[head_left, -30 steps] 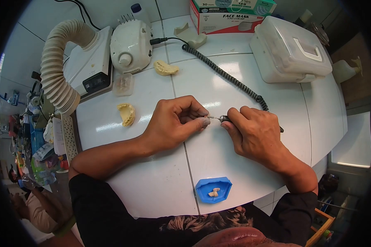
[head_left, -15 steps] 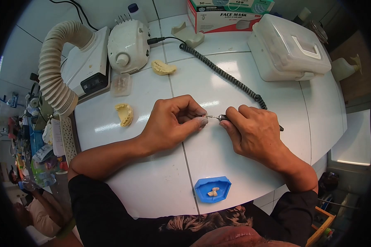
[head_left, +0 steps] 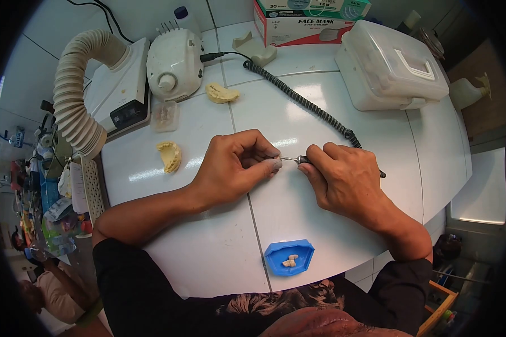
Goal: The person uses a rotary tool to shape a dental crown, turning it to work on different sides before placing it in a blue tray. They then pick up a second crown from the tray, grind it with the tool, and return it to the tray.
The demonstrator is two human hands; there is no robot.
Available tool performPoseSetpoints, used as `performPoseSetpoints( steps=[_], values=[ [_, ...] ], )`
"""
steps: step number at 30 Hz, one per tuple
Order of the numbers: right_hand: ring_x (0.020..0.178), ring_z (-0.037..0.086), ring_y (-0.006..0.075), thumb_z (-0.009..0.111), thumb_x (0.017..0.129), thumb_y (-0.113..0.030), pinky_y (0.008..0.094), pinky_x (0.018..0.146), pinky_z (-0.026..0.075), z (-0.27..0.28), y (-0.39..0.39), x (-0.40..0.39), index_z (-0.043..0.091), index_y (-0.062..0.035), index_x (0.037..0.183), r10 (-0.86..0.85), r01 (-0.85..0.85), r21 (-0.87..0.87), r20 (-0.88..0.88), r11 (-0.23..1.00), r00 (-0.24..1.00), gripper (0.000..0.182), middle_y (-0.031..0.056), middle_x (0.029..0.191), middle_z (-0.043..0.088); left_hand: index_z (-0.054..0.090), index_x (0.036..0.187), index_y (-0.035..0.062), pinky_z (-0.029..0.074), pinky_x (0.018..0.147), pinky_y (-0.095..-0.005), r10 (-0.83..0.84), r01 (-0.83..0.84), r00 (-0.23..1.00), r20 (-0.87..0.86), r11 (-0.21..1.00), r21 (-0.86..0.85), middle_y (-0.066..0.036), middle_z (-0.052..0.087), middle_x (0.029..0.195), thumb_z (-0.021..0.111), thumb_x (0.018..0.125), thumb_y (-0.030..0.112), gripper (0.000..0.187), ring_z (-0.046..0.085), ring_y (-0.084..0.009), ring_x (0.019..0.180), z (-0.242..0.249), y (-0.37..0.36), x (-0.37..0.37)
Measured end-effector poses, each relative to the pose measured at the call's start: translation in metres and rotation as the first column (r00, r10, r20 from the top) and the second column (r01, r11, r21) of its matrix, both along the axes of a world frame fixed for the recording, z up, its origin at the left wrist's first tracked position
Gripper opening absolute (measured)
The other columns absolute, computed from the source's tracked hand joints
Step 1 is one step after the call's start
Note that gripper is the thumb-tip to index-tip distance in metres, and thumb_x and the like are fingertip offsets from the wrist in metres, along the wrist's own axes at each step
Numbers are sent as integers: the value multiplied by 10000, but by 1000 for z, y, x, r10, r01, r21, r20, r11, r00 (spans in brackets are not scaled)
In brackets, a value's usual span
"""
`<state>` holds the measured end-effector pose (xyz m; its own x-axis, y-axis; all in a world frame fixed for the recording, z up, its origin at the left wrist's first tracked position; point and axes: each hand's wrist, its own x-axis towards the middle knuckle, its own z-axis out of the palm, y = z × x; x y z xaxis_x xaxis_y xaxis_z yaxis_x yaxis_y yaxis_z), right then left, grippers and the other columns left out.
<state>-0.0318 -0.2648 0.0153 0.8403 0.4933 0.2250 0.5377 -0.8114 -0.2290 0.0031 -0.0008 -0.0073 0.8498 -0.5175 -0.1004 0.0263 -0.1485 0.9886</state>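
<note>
In the middle of the table, my left hand (head_left: 233,167) pinches thumb and forefinger together around something too small and hidden to name. Facing it, my right hand (head_left: 346,178) is wrapped around a dark rotary handpiece (head_left: 303,159), whose thin metal bur (head_left: 288,158) points left and reaches my left fingertips. A coiled black cord (head_left: 303,100) runs from the white control unit (head_left: 176,64) toward my right hand. Closer to my body sits a blue angular dish (head_left: 275,265) with several small tooth-coloured pieces (head_left: 290,261) in it.
Yellowish dental casts (head_left: 169,156) (head_left: 221,93) and a small clear box (head_left: 165,116) lie to the left. A ribbed hose (head_left: 73,84) arches from a white machine (head_left: 115,92). At the back stand a face mask box (head_left: 309,31) and a white lidded case (head_left: 391,67).
Both hands keep almost the same pose, with the bur still at my left fingertips. The whole view has shifted very slightly.
</note>
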Motion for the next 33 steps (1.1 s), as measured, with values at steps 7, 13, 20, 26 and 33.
performPoseSetpoints(
  steps=[7, 13, 20, 26, 33],
  values=[
    [580, 677, 304, 735, 1056, -295, 440, 521, 495, -1, -5, 0, 702, -93, 972, -5, 5, 34, -6, 999, 1000, 221, 80, 723, 657, 718, 1177, -60, 641, 878, -286, 2, -3, 1000, -7, 999, -44, -126, 795, 1080, 756, 1043, 7, 155, 778, -143, 980, 0, 1, 0],
    [577, 664, 314, 722, 1061, -285, 459, 516, 479, 2, -8, -1, 684, -90, 956, -16, 18, 46, -29, 999, 999, 225, 80, 714, 645, 672, 1229, -39, 638, 913, -301, 5, -8, 998, -61, 998, -60, -126, 765, 1131, 748, 1073, 36, 189, 767, -157, 1049, 4, -2, 0],
    [596, 670, 329, 712, 1070, -285, 475, 532, 489, 5, -14, -1, 677, -84, 961, -25, 28, 58, -51, 998, 998, 231, 84, 714, 647, 704, 1302, -39, 623, 879, -282, 35, -34, 999, 26, 998, -53, -103, 780, 1140, 752, 1067, 26, 248, 758, -129, 1017, 3, 4, 8],
    [610, 678, 337, 701, 1081, -289, 478, 537, 490, 4, -17, -2, 672, -82, 968, -16, 18, 66, -38, 998, 999, 238, 95, 724, 665, 795, 1134, 14, 596, 779, -265, 59, -137, 892, 449, 980, 145, -68, 818, 1075, 807, 989, -18, 149, 766, -121, 940, 23, 12, 23],
    [598, 675, 349, 686, 1092, -292, 482, 538, 492, 4, -18, -4, 670, -79, 972, -17, 19, 60, -38, 998, 999, 245, 107, 734, 677, 786, 1034, 40, 619, 769, -377, -237, -240, 472, 849, 893, 382, -112, 788, 986, 824, 878, -70, 194, 774, -277, 910, 12, 15, 30]
  ],
)
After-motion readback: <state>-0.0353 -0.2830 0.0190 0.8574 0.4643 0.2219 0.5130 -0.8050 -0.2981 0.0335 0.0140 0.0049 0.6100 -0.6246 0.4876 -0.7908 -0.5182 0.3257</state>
